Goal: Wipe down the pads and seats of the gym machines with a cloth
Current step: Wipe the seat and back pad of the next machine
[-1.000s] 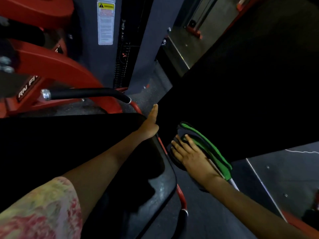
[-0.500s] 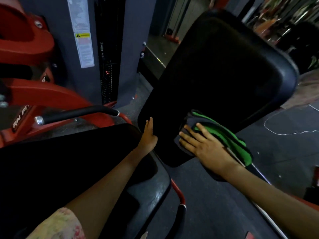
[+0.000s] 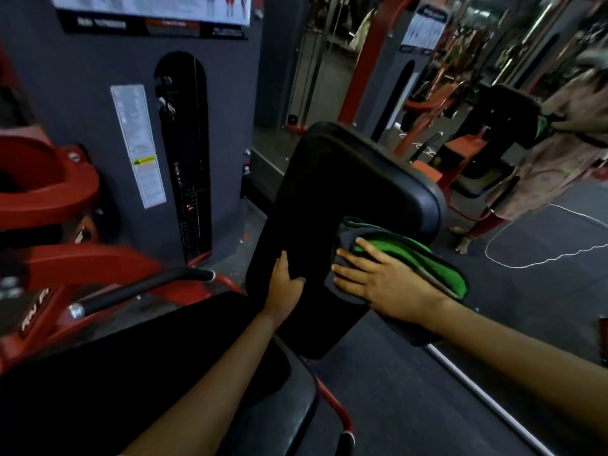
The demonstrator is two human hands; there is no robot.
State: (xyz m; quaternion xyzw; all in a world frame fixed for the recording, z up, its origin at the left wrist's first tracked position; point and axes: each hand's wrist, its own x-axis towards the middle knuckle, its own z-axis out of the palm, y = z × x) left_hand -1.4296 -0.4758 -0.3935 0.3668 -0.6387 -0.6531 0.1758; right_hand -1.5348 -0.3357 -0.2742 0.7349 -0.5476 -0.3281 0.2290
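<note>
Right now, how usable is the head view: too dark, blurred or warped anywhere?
Head view: dim overall; the black back pad and seat lose nearly all surface detail. The right hand on the green cloth and the left hand read clearly. Motion blur smears the red frame at left and the mirror at upper right. Wide-angle bending at the edges.
</note>
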